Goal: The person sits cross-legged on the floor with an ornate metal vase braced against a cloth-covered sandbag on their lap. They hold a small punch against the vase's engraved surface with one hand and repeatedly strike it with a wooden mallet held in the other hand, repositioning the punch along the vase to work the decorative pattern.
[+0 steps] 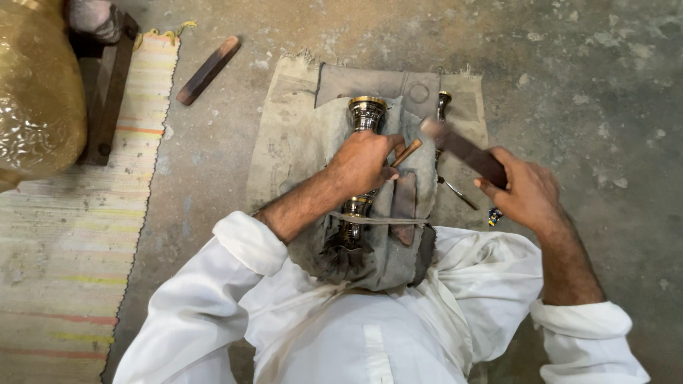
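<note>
A dark, shiny metal vase [366,114] with a brass rim lies lengthwise on a grey cloth [313,135] over my lap. My left hand [363,162] rests on the vase's middle and grips a thin chisel [408,151] with a brown tip against it. My right hand [525,192] is raised to the right, shut on a flat dark wooden striker [461,149] that slants up-left toward the chisel, blurred. The vase's lower part [353,213] shows beneath my left wrist.
A second small metal piece [444,103] and a thin tool [455,190] lie on the cloth at right. A wooden stick [208,70] lies on the concrete floor. At left are a striped mat [64,235], a large embossed brass vessel [35,85] and a wooden block [107,99].
</note>
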Tool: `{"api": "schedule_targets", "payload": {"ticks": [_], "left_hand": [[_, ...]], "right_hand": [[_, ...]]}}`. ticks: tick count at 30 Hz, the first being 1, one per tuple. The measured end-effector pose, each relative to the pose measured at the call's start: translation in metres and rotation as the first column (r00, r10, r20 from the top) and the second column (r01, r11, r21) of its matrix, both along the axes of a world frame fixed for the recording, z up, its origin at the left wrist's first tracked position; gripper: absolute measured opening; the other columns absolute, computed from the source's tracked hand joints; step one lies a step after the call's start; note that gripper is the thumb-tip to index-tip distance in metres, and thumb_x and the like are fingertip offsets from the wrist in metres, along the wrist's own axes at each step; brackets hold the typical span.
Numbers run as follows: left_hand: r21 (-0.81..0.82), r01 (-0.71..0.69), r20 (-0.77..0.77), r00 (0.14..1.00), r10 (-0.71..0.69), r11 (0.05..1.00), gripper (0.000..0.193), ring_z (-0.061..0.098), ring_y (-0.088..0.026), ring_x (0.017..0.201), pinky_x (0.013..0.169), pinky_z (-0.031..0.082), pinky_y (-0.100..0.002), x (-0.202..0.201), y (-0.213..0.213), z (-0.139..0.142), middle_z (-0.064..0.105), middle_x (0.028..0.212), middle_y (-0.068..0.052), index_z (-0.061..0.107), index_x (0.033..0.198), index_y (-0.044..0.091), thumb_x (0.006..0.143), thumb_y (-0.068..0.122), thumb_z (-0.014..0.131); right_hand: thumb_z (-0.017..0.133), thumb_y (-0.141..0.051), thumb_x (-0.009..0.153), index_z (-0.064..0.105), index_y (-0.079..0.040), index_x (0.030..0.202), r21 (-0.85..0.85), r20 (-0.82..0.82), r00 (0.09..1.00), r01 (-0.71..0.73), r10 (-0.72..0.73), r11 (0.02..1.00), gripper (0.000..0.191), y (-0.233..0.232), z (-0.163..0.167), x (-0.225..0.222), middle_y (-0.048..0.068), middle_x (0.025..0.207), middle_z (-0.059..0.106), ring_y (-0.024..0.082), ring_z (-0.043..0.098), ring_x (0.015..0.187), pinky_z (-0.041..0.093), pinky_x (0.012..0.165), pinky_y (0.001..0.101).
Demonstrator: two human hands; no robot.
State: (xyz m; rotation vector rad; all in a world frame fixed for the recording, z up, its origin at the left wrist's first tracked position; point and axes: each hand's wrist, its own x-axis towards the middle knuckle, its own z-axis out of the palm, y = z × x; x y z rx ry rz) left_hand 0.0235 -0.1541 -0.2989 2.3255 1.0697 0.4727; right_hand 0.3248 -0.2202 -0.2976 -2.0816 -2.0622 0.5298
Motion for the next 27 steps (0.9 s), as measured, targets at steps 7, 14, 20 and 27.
{"api": "schedule_targets", "payload": {"ticks": [7, 14, 20, 27], "left_hand": [[-0.013, -0.005, -0.03, 1.0, 0.005, 1.0, 0.042, 0.073, -0.037, 0.089, 0.079, 0.055, -0.05, -0.001, 0.005, -0.007, 0.075, 0.085, -0.016, 0.067, 0.113, 0.007, 0.08, 0.024, 0.087], [-0.018, -0.011, -0.017, 1.0, 0.01, 1.0, 0.044, 0.074, -0.036, 0.088, 0.078, 0.055, -0.049, 0.0, 0.008, -0.016, 0.075, 0.084, -0.015, 0.067, 0.112, 0.006, 0.077, 0.024, 0.087], [-0.003, -0.012, -0.032, 0.999, 0.012, 1.0, 0.039, 0.073, -0.037, 0.089, 0.078, 0.054, -0.05, -0.005, 0.007, -0.02, 0.075, 0.083, -0.016, 0.068, 0.108, 0.007, 0.077, 0.023, 0.087], [-0.012, -0.016, 0.003, 1.0, 0.016, 1.0, 0.04, 0.073, -0.036, 0.088, 0.078, 0.053, -0.05, -0.006, 0.005, -0.017, 0.075, 0.08, -0.015, 0.068, 0.11, 0.007, 0.078, 0.021, 0.087]], "right_hand": [[0.08, -0.03, 0.088, 0.064, -0.011, 0.114, -0.034, -0.074, 0.995, 0.069, -0.071, 0.997, 0.037, 0.007, -0.019, 0.001, 0.016, 0.083, 0.071, 0.032, 0.069, 0.076, 0.051, 0.07, 0.0458], [0.079, -0.031, 0.086, 0.063, -0.011, 0.115, 0.044, -0.187, 0.977, 0.111, -0.101, 0.993, 0.038, 0.014, -0.027, -0.002, 0.014, 0.085, 0.071, 0.034, 0.071, 0.078, 0.053, 0.069, 0.0454], [0.08, -0.03, 0.088, 0.065, -0.011, 0.11, -0.029, 0.027, 0.999, 0.024, -0.023, 0.999, 0.033, 0.019, -0.032, 0.001, 0.015, 0.08, 0.072, 0.033, 0.07, 0.075, 0.051, 0.071, 0.0466], [0.08, -0.027, 0.087, 0.065, -0.01, 0.11, 0.086, -0.064, 0.997, -0.029, 0.035, 0.996, 0.032, 0.018, -0.043, 0.0, 0.013, 0.081, 0.071, 0.032, 0.068, 0.077, 0.051, 0.07, 0.0443]]}}
